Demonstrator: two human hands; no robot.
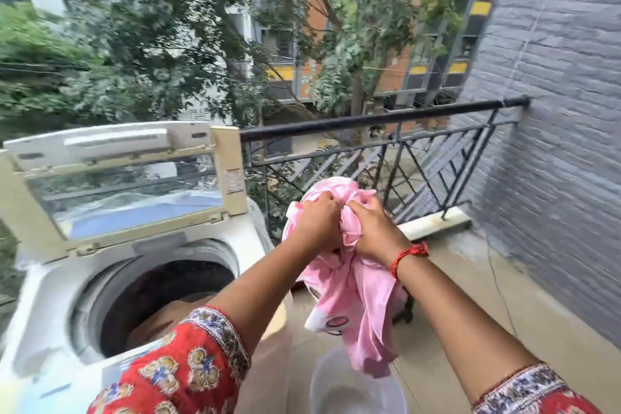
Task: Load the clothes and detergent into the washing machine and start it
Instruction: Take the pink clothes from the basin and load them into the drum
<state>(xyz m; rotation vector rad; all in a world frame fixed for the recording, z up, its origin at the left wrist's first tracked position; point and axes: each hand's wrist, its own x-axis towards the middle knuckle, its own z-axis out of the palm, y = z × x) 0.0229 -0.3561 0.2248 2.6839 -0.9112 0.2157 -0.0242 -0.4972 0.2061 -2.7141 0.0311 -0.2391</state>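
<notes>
A white top-loading washing machine (50,282) stands at the left with its lid (124,185) raised. Its dark drum (161,299) holds something brownish at the bottom. To the right of the machine, my left hand (317,215) and my right hand (376,228) both clutch a bunched pink and white garment (353,299), which hangs down in the air above the floor. A red thread bracelet sits on my right wrist. No detergent is in view.
A translucent bucket or tub (356,390) sits on the floor under the garment. A black metal railing (386,121) closes the balcony ahead. A grey brick wall (554,111) runs along the right. Tiled floor (470,279) lies between.
</notes>
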